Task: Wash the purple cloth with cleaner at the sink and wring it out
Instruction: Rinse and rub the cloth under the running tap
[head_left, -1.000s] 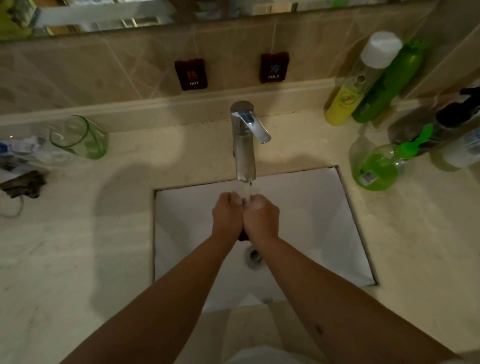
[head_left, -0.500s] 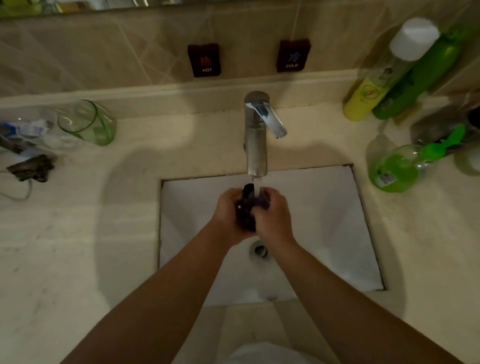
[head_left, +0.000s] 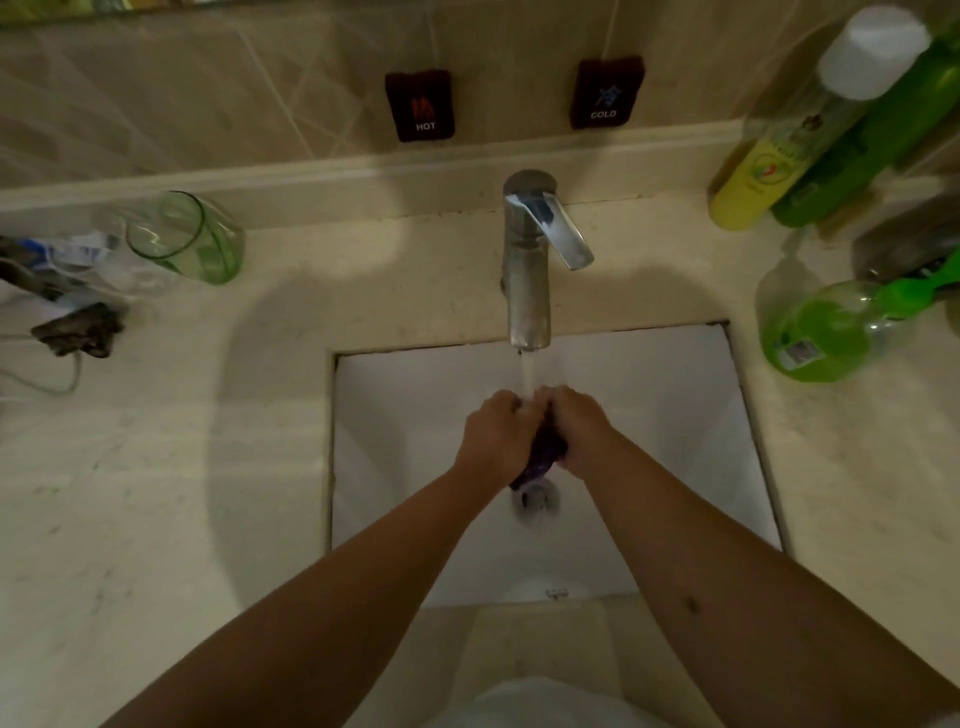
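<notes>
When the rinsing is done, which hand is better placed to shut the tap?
Probably the right hand. The tap has its lever pointing toward the right side, nearer that hand. Both hands grip the cloth, so the left hand could keep it.

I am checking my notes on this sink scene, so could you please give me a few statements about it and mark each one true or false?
1. Both the left hand and the right hand grip the purple cloth. True.
2. The tap is off. False: water runs from its spout onto the hands.
3. The cloth is held over the white sink, just above the drain. True.
4. The green glass stands on the right of the counter. False: it is on the left, lying tilted.
5. The round bottle of green liquid sits right of the sink. True.
</notes>
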